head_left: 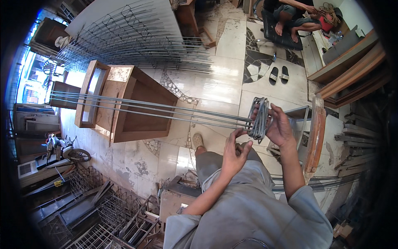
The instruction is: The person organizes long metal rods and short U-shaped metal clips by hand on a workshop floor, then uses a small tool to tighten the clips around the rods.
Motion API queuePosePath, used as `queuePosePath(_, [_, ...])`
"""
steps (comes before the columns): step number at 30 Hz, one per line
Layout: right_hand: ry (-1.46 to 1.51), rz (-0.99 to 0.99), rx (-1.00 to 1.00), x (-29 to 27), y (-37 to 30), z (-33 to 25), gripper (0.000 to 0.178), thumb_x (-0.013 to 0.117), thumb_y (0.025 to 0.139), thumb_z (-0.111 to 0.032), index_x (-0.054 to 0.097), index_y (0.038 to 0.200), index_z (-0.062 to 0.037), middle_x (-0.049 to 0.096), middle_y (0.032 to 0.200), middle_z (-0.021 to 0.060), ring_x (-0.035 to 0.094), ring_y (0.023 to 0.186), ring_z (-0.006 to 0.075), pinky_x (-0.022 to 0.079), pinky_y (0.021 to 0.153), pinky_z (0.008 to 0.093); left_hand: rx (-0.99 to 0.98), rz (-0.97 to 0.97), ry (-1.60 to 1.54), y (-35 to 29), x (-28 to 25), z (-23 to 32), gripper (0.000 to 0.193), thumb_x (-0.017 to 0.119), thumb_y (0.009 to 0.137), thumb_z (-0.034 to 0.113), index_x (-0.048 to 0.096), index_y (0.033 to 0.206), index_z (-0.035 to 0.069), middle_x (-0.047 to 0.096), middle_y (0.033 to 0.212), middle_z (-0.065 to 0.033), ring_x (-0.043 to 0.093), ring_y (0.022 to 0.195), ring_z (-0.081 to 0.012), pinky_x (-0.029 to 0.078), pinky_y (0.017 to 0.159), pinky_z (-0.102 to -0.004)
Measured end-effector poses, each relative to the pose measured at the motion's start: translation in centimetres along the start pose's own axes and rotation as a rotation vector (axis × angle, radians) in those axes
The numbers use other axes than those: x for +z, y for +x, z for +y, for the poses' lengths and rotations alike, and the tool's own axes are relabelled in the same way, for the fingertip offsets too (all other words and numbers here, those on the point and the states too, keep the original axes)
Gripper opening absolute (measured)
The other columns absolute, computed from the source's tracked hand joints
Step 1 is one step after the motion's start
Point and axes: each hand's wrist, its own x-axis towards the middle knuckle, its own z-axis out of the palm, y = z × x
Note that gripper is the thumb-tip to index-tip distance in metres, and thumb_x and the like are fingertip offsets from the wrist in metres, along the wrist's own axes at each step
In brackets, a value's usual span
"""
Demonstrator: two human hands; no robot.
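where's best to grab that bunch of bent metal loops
Probably by the long right-hand edge of the metal loops, coming from the right, where the right hand is: they stand bunched side by side, narrow enough to pinch together, and the long rods run off leftward.

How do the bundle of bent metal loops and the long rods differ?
Shape: the loop bundle is bent into narrow loops, while the long rods run nearly straight.
Size: the loop bundle is compact; the long rods are far longer.
Position: the loop bundle is at the right hand, while the long rods stretch left across the wooden cabinet.
Both are slender, grey and metallic-looking.
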Motion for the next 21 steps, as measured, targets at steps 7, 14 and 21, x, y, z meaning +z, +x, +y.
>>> queuePosePath(7, [0.008,0.075,-0.067,-3.7,-2.4,-2.8,0.055,0.051,0.094,-0.042,0.056,0.118,0.0078,0.067,0.103,0.0178,0.066,0.098,0.0298,0.053,0.091,0.0447,-0.177,-0.288,-0.094,-2.7,-0.7,-3.2,0.035,0.056,0.098,0.026,0.054,0.12,-0.001,0.067,0.104,-0.0066,0.055,0.078,-0.009,0.046,0.072,-0.0234])
queuePosePath(14, [-0.16,0.085,-0.285,-5.6,-9.8,-3.7,0.07,0.044,0.094,-0.056,0.055,0.119,0.0075,0.066,0.1,0.0209,0.065,0.096,0.0331,0.051,0.092,0.0432,-0.163,-0.459,-0.421,0.2,4.6,2.3,0.047,0.039,0.104,0.04,0.059,0.115,-0.001,0.066,0.109,-0.0101,0.06,0.097,-0.0178,0.047,0.088,-0.0307])
queuePosePath(21, [-0.487,-0.009,0.019,-8.7,-15.9,3.9,0.048,0.054,0.096,-0.043,0.063,0.112,0.0008,0.069,0.103,0.0109,0.065,0.097,0.0198,0.049,0.089,0.0325,-0.817,-0.806,-0.598,0.2,7.6,-0.5,0.083,0.027,0.091,0.074,0.062,0.102,-0.001,0.057,0.08,-0.0053,0.054,0.06,-0.0155,0.047,0.055,-0.0298])
